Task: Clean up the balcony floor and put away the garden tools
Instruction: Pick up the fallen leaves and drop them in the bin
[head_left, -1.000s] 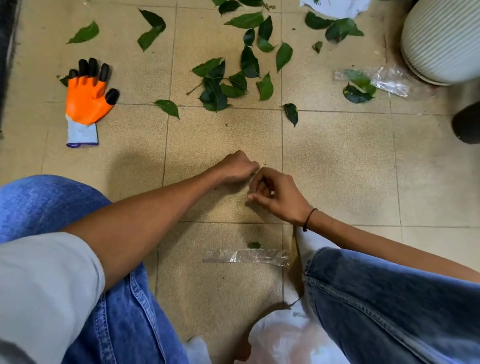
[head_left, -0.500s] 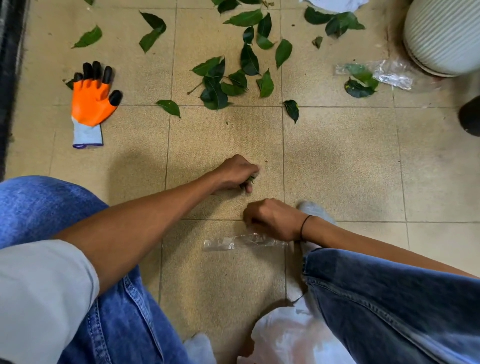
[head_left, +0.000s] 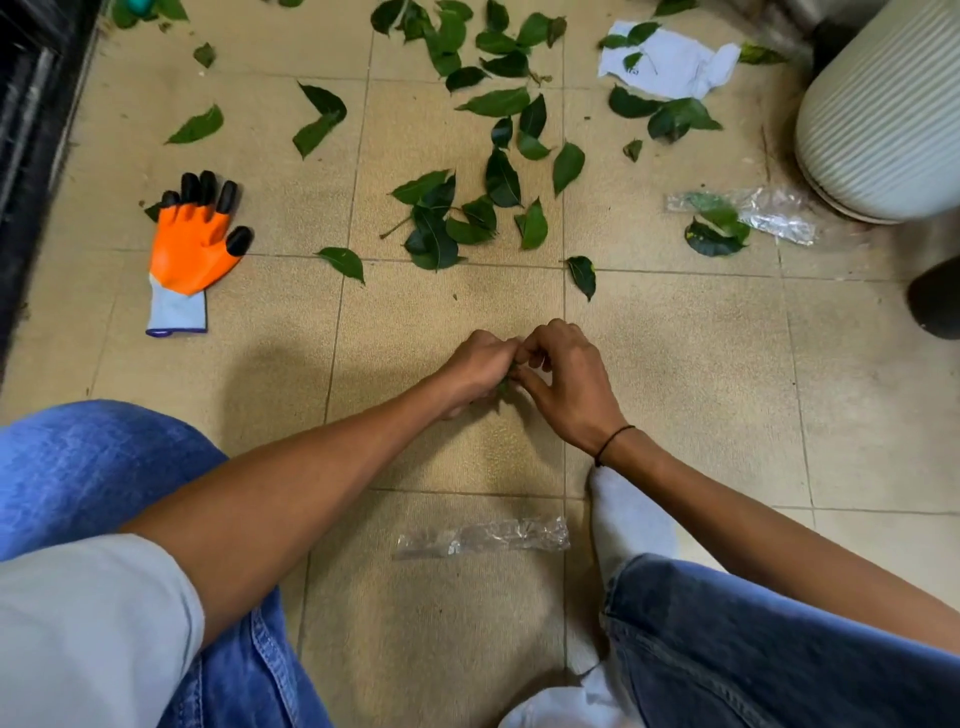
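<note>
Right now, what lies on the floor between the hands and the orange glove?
Nothing: in the head view only bare tile and a shadow lie between the hands and the glove.

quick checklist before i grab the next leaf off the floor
1. Leaves already gathered are secure: ok, left hand and right hand meet around green bits.
2. A hand is free for picking: not ok, both are busy.
3. Nearest loose leaf unobstructed: ok, it lies alone on the tile.
4. Clear wrapper by the sock picked up: not ok, it lies on the floor.
5. Orange glove put away: not ok.
6. Somewhere to drop the leaves: cannot tell.
</note>
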